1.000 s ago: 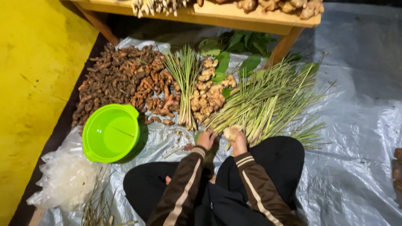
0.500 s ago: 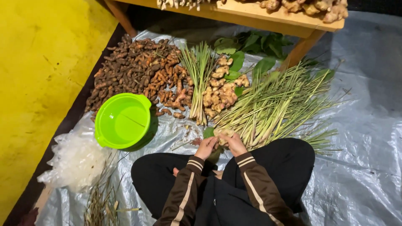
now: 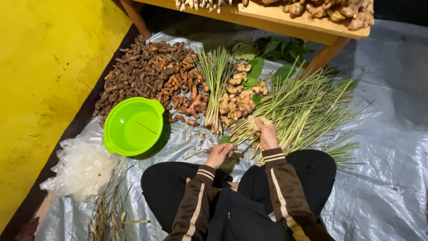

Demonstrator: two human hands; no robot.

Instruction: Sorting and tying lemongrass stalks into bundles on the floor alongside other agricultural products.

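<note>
Head view only. Floor covered by a grey plastic sheet (image 3: 383, 134), wrinkled and shiny; a yellow wall or floor surface (image 3: 40, 89) runs along the left. At the far edge a wooden table (image 3: 285, 24) with roots piled on top; one slanted leg visible on each side. Person sits cross-legged at the near edge, dark trousers, brown sleeves with pale stripes. The right hand (image 3: 267, 134) is closed around a pale knobbly piece of ginger (image 3: 259, 120), held just above the near ends of the lemongrass pile (image 3: 303, 111). The left hand (image 3: 219, 154) is curled at the stalk ends, beside a small green leaf; whether it grips anything cannot be told. Lemongrass: long thin green stalks, pale at the base, fanned out to the right; too many to count. Count: one green plastic bowl (image 3: 133, 127), to the left; one heap of dark orange-brown roots (image 3: 151, 80) behind it; one small upright-lying lemongrass bundle (image 3: 216, 85); one heap of ginger roots (image 3: 236, 100); one clump of green leaves (image 3: 267, 53) under the table; one crumpled clear bag (image 3: 82, 167) near left; dry stalks (image 3: 107, 214) beside it.
</note>
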